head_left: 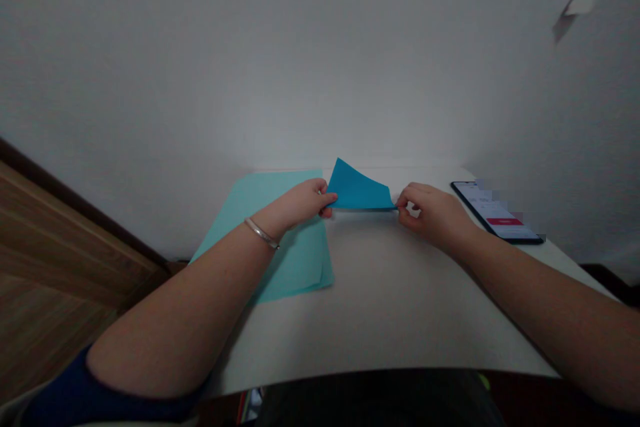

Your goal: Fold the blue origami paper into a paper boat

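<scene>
A small folded piece of blue paper (359, 188) is held just above the white table (390, 307), its upper flap tilted up toward the wall. My left hand (305, 202) pinches its left corner between thumb and fingers. My right hand (433, 212) pinches its right corner, fingers curled. A silver bangle (261, 233) sits on my left wrist.
Light turquoise paper sheets (270, 240) lie stacked on the table's left part, under my left forearm. A phone (495, 211) with a lit screen lies at the right edge. A white wall stands right behind the table. Wooden floor shows at left.
</scene>
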`<state>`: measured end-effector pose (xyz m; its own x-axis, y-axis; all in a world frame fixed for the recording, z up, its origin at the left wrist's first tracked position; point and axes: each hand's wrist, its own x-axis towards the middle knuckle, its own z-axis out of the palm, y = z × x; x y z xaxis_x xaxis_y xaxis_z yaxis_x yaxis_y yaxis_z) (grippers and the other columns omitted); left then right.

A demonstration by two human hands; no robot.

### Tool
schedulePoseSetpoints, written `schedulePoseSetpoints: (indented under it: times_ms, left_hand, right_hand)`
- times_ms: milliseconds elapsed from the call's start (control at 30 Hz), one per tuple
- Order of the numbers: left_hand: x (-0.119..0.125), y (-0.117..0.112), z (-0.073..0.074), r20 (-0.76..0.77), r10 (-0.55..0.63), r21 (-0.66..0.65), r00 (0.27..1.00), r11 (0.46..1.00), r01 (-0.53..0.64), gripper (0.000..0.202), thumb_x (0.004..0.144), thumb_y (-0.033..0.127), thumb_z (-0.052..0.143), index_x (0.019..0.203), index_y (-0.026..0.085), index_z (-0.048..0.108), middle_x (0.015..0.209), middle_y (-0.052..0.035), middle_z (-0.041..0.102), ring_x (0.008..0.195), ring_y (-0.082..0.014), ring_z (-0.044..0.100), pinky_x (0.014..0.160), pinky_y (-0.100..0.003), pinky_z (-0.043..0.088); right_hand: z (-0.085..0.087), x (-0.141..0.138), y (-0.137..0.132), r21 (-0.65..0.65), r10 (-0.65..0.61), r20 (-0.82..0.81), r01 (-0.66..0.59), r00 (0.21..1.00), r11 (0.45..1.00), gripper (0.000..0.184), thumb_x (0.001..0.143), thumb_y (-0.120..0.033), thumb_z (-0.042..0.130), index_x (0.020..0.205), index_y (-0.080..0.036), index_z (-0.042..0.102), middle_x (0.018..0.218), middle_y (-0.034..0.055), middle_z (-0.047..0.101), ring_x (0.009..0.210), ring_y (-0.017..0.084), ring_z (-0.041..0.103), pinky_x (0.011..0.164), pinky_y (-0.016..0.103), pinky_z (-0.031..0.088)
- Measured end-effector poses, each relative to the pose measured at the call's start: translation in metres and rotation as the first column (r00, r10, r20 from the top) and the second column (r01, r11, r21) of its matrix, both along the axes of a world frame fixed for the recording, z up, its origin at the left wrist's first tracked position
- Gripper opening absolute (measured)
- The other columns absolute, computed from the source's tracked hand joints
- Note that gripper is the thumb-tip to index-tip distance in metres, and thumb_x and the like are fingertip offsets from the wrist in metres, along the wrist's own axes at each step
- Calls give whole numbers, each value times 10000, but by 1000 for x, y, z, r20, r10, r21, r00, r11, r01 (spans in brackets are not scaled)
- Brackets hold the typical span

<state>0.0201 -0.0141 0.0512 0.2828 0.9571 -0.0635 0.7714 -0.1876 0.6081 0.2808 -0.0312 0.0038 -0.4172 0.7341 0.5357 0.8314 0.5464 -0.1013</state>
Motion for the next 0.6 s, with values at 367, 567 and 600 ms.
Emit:
schedulePoseSetpoints:
  times_ms: [367,567,600]
  left_hand:
    - [6,-7,9,-98,-14,259,995,965,39,106,909,286,458,925,183,475,719,-23,696,725,-177,677,607,-252,422]
    - [19,-27,21,-435,64,505,898,843,184,194,928,322,433,1035,172,493,836,-83,695,733,-227,664,595,-282,420]
    - [19,-28,21,-472,60,511,879,832,217,189,926,308,427,1038,174,499,851,-82,695,747,-227,664,601,-281,422]
  right_hand:
    - [9,-1,1,-34,-134,-156,130,979,991,247,813,-262,552,1053,-218,586,1013,73,651,823,209,629,614,321,486]
    - [13,-6,4,77,-6,-253,26,968,997,745,765,-237,607,1433,-260,277,1439,146,369,1100,269,561,730,401,555]
    - [13,-7,3,80,-4,-259,26,966,996,769,766,-231,605,1447,-267,251,1452,146,349,1097,267,564,738,407,558]
